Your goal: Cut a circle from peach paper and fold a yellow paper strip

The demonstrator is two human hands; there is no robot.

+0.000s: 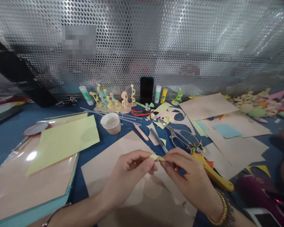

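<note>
Paper sculptures (pixel 111 101) behind a cup (pixel 110 123), scissors (pixel 171 134) to its right, paper sheets (pixel 229 154) further right

Left hand (pixel 129 175) and right hand (pixel 188 176) pinching a small yellow paper strip (pixel 157 157) between them, above a tan paper sheet (pixel 118 170) on the blue surface (pixel 92 179). Steel scissors (pixel 180 135) just past the right hand, yellow-handled tool (pixel 215 176) beside it. Paper sculptures (pixel 111 102) and glue stick (pixel 85 95) further back.
</note>
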